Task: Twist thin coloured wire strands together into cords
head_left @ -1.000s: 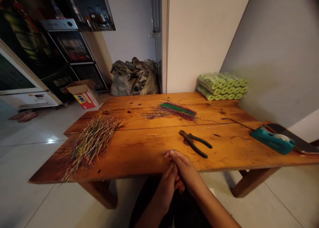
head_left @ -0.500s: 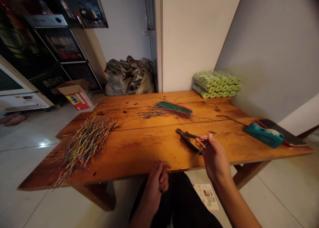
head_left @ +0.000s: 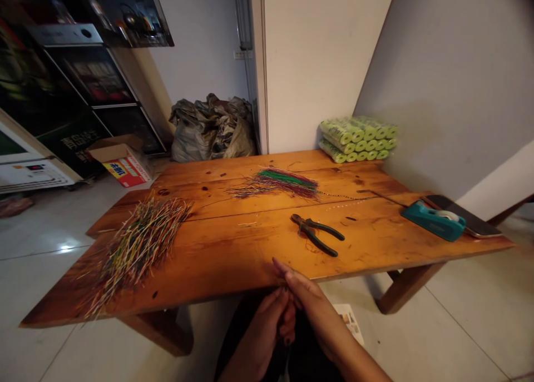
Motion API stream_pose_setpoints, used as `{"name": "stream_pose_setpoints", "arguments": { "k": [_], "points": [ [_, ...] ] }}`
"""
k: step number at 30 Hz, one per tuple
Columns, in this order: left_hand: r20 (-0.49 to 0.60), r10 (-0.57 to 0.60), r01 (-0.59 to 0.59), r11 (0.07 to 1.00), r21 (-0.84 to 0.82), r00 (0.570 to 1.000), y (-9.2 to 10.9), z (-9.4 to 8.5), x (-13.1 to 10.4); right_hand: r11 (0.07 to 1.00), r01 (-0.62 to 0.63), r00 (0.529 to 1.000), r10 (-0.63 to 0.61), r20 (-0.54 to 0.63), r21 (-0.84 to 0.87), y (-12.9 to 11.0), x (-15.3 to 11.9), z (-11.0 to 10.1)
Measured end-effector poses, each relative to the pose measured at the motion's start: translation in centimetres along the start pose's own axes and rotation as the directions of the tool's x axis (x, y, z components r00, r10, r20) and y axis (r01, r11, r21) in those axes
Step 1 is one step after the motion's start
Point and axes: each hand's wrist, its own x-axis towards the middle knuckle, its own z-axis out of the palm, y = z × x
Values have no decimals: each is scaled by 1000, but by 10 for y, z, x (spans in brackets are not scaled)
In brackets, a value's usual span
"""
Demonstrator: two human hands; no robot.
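Low at the table's near edge, both hands meet above my lap. My left hand (head_left: 273,321) is closed, its fingers curled inward; what it holds is too small or hidden to make out. Against it rests my right hand (head_left: 306,293), fingertips pressed together by the left thumb, the contents also hidden. Beyond them a pair of pliers (head_left: 311,232) lies on the wooden table (head_left: 225,248) with its dark handles spread. A loose pile of thin coloured wires (head_left: 142,246) is at the left. A neater bundle with green and dark red wires (head_left: 287,182) lies farther back.
A teal tape dispenser (head_left: 434,221) and a dark flat device (head_left: 471,218) sit at the right end. Stacked green-wrapped rolls (head_left: 359,140) stand at the back right. Behind the table are full plastic bags (head_left: 211,129) and an open cardboard box (head_left: 120,162).
My right hand has moved left and down from above the pliers to meet my left hand. The thin strand seen in it earlier no longer shows. The pliers are now uncovered.
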Motion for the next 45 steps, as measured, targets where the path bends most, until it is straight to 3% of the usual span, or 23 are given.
{"name": "stream_pose_setpoints", "arguments": {
  "k": [3,9,11,13,15,16,17,20,24,28,31,37,41,45],
  "points": [
    [-27,18,-17,1000,8,999,-1,1,-2,994,-42,997,35,62,104,-2,3,-6],
    [117,16,-26,996,89,993,5,-2,-6,985,26,991,-4,-132,170,0,4,-27],
    [133,21,-32,996,82,991,7,-4,-4,994,64,981,-45,-188,94,-1,7,-38],
    [125,28,-34,998,48,992,9,-5,-2,983,113,970,-140,-200,-143,-4,15,-54],
    [106,42,-42,999,-4,993,11,-6,2,860,154,952,-262,-161,-486,-10,33,-74],
    [96,48,-45,998,-35,994,11,-7,4,722,159,933,-332,-136,-673,-14,45,-85],
    [83,57,-52,996,-66,995,11,-7,6,660,147,928,-350,-129,-736,-19,59,-95],
    [52,82,-73,984,-160,995,11,-10,11,526,89,926,-356,-124,-846,-31,107,-117],
    [33,104,-94,967,-236,994,8,-13,15,331,-2,953,-285,-103,-943,-36,160,-120],
    [-4,127,-123,955,-269,992,5,-15,19,192,-45,972,-219,-88,-980,-28,188,-109],
    [-51,148,-157,942,-298,988,5,-16,23,149,-63,976,-198,-92,-987,-22,197,-105],
    [-71,131,-148,897,-417,989,4,-17,29,190,-74,952,-278,-126,-979,-33,183,-116],
    [-151,104,-160,886,-436,983,0,-8,31,301,-21,889,-431,-156,-953,-44,138,-121],
    [-179,67,-138,897,-421,982,-4,4,32,429,85,802,-565,-194,-899,-44,80,-108]
  ]
}}
